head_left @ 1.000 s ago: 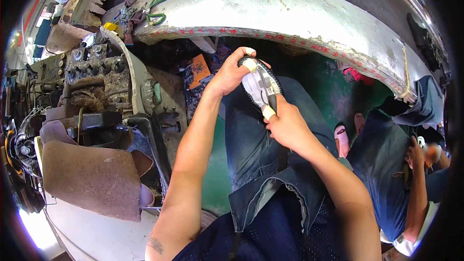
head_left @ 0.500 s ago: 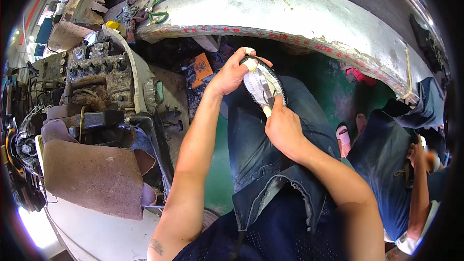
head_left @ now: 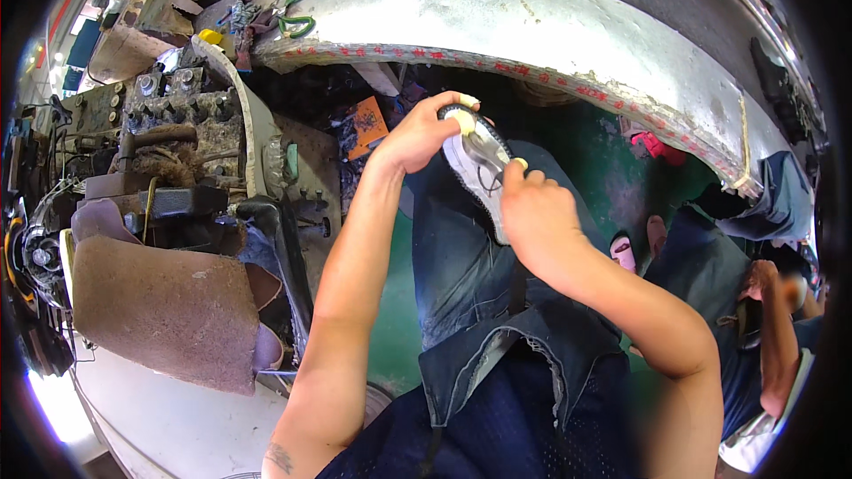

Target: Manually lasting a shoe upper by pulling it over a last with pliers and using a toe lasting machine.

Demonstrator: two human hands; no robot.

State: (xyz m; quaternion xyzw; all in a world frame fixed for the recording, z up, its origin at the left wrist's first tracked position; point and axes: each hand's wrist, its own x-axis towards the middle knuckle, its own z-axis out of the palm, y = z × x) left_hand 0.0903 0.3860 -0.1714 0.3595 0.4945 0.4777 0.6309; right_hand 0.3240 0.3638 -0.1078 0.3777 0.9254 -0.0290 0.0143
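Observation:
A shoe (head_left: 462, 168), bottom up with a pale underside and a dark textured rim, is held over my lap. My left hand (head_left: 419, 137) is closed round its far end, with pale covers on the thumb and a fingertip. My right hand (head_left: 540, 215) is closed on a hand tool. The tool's metal end (head_left: 483, 158) lies over the shoe's underside, and its exact kind cannot be made out. A pale cover also shows on a digit of the right hand. My right hand hides part of the shoe's near end.
A long metal-topped bench (head_left: 426, 13) curves across the far side, with green-handled scissors (head_left: 302, 9) on it. To my left stands a grimy machine (head_left: 182, 137) with a brown pad (head_left: 164, 310). An orange piece (head_left: 367, 126) lies below the bench. Another person's arm (head_left: 779, 346) is at the right.
My right hand has shifted slightly right and up with the tool, its elbow swung outward. The shoe has turned, showing less of its dark right rim. My left hand keeps its hold.

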